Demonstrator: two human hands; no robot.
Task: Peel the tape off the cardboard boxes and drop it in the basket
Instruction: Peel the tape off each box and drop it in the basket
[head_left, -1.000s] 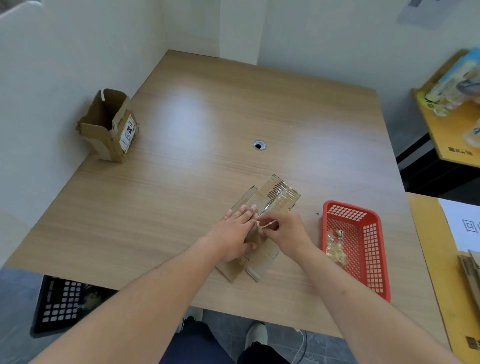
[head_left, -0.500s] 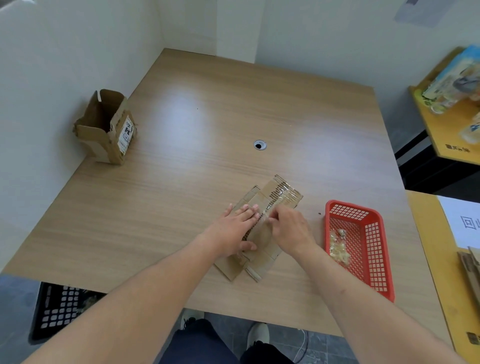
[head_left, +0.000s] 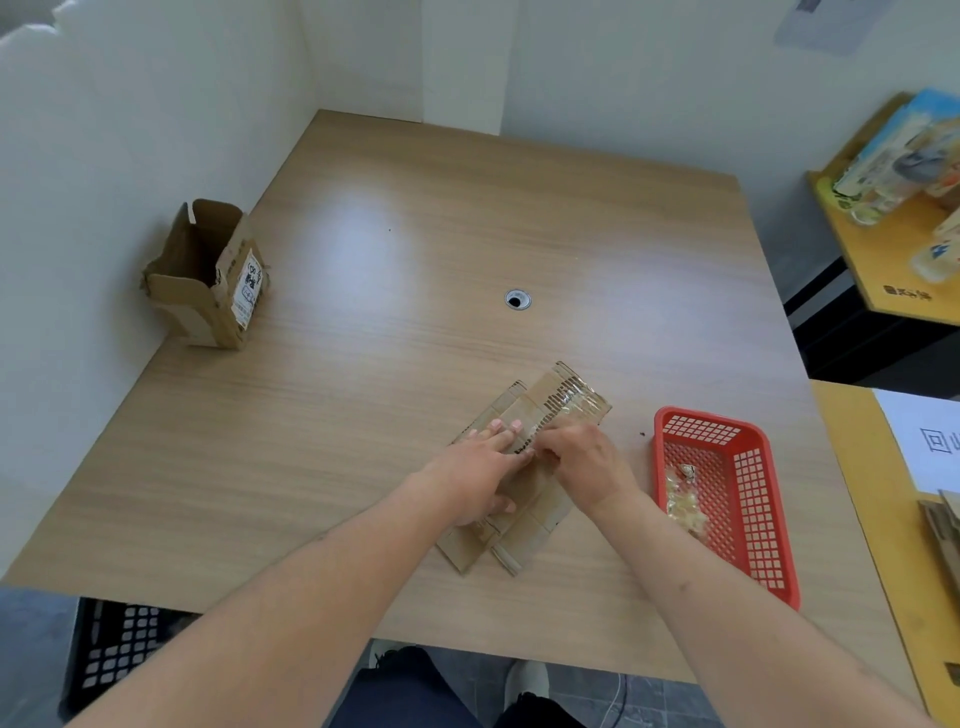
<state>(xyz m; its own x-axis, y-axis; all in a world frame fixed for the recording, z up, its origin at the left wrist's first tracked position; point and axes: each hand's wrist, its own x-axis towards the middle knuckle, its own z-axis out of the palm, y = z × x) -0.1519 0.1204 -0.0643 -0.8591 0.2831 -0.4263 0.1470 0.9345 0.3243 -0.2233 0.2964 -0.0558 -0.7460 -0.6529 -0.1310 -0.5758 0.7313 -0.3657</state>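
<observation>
A flattened cardboard box (head_left: 540, 410) lies on the wooden table near its front edge. Clear tape (head_left: 582, 402) still covers the box's far right end. My left hand (head_left: 475, 480) lies flat on the cardboard with straight fingers, pressing it down. My right hand (head_left: 584, 460) is beside it, its curled fingertips picking at the tape on the box's middle; the fingertips themselves are hidden. A red plastic basket (head_left: 753, 519) stands just right of the box and holds crumpled tape scraps (head_left: 683, 499).
An open upright cardboard box (head_left: 208, 275) with a shipping label stands at the table's left edge by the wall. A cable hole (head_left: 518, 300) sits mid-table. A yellow side table (head_left: 893, 249) with packages is at the right, a black crate (head_left: 122, 649) below left.
A second ago my right hand held a lifted bit of tape; it has moved slightly forward along the box and its fingertips are down on the cardboard. My left hand stays flat.
</observation>
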